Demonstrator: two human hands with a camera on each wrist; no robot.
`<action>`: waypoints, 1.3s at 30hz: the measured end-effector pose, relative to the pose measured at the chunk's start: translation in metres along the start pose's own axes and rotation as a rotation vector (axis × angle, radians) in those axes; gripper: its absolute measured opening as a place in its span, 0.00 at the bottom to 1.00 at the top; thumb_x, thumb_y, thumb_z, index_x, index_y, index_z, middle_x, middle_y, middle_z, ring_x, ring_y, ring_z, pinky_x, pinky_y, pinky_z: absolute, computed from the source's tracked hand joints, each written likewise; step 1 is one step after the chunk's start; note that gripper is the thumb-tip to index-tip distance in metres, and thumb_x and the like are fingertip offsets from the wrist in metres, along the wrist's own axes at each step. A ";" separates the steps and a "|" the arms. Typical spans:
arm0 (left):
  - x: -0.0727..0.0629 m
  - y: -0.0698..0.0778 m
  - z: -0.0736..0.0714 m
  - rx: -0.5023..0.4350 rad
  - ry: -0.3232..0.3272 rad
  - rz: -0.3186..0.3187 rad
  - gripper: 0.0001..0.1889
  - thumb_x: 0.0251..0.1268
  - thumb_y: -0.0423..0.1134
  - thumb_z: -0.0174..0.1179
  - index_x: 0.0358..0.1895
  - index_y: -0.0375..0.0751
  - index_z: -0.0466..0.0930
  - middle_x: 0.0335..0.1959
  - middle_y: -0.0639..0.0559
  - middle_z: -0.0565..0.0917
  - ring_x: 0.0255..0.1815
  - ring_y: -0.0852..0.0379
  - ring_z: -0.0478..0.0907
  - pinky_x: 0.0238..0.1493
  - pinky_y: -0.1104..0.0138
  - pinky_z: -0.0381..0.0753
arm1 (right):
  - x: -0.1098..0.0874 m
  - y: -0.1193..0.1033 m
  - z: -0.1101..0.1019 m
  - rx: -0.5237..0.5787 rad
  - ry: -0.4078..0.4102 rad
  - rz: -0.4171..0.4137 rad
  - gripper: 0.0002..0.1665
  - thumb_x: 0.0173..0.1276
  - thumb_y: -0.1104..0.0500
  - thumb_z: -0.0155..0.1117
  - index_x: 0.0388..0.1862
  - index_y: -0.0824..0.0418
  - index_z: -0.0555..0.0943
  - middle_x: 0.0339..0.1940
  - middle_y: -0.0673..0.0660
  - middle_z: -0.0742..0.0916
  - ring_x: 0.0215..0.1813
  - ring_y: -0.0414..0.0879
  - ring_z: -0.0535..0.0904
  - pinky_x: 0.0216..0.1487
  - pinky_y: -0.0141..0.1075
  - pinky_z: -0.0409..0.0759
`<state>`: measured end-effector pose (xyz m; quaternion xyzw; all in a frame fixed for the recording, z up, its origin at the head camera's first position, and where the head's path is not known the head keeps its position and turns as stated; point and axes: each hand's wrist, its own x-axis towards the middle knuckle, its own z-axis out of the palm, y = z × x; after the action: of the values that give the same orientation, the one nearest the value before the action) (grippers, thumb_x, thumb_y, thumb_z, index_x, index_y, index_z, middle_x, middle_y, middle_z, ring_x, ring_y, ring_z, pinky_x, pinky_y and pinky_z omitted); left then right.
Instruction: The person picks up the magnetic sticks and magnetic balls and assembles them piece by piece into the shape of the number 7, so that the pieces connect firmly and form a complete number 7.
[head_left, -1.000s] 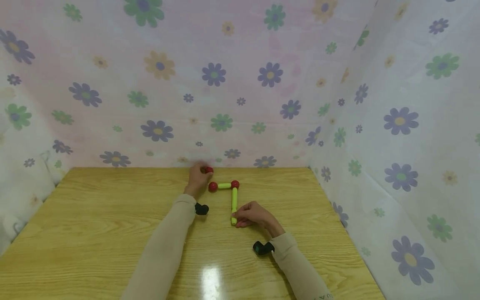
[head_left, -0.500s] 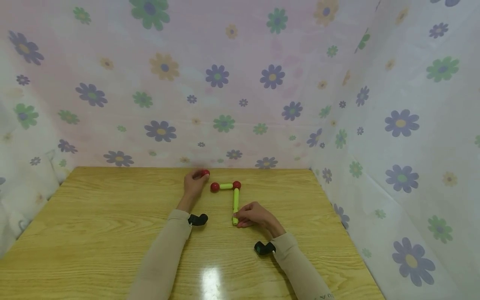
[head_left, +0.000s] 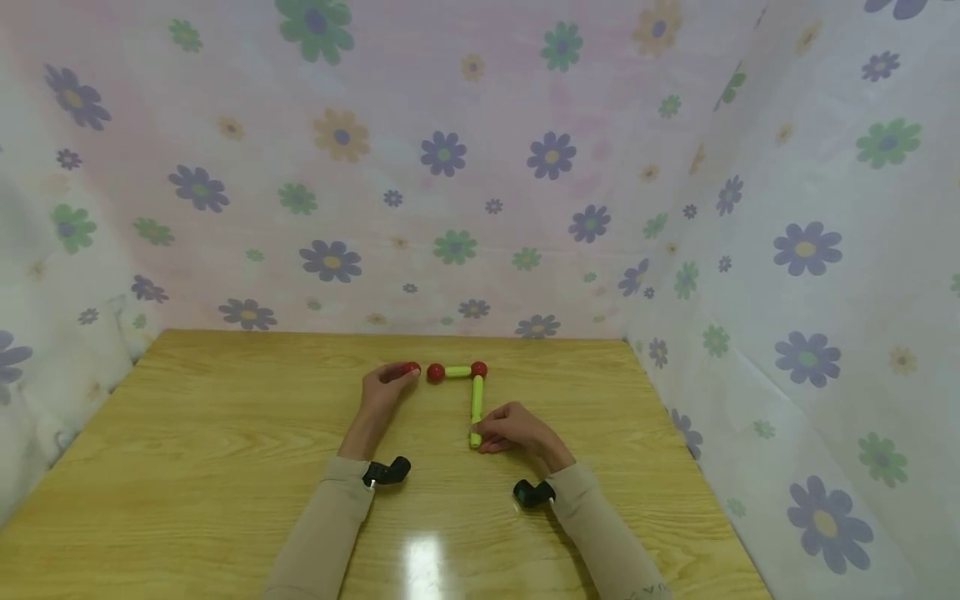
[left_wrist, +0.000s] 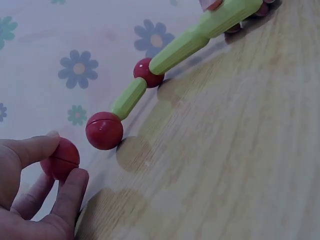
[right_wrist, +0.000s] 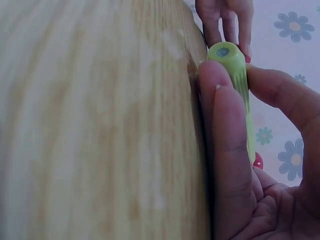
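My left hand (head_left: pixel 379 393) pinches a loose red ball (left_wrist: pixel 64 161) between thumb and fingers, just left of a joined piece and apart from it. That piece lies on the table as a corner shape: a red end ball (head_left: pixel 436 373), a short yellow-green rod (head_left: pixel 457 372), a red corner ball (head_left: pixel 479 369) and a longer yellow-green stretch (head_left: pixel 477 393) running toward me. In the left wrist view this stretch has a step in its width, like two rods end to end. My right hand (head_left: pixel 519 427) pinches its near end, whose round grey tip (right_wrist: pixel 223 51) shows in the right wrist view.
The wood-grain table (head_left: pixel 225 467) ends at the back against a flowered cloth wall (head_left: pixel 390 242), with another flowered wall (head_left: pixel 810 292) to the right. A black wrist camera (head_left: pixel 388 472) sits on the left wrist, another black camera (head_left: pixel 533 493) on the right.
My left hand has drawn back from the rear edge toward me with the red ball, now level with the end ball. The right hand keeps its grip on the rod.
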<state>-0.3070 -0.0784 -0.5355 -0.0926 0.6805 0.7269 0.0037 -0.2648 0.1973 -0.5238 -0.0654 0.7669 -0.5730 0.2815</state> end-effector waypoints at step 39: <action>-0.097 0.000 -0.019 0.131 -0.254 0.081 0.21 0.58 0.30 0.74 0.55 0.30 0.83 0.50 0.40 0.87 0.53 0.48 0.84 0.51 0.69 0.84 | 0.004 -0.016 0.029 0.000 0.062 -0.021 0.19 0.76 0.57 0.61 0.54 0.73 0.80 0.31 0.58 0.89 0.30 0.39 0.87 0.31 0.26 0.86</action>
<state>-0.2097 -0.0855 -0.5227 0.0280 0.7238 0.6863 0.0663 -0.2566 0.1655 -0.5158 -0.0555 0.7746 -0.5777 0.2516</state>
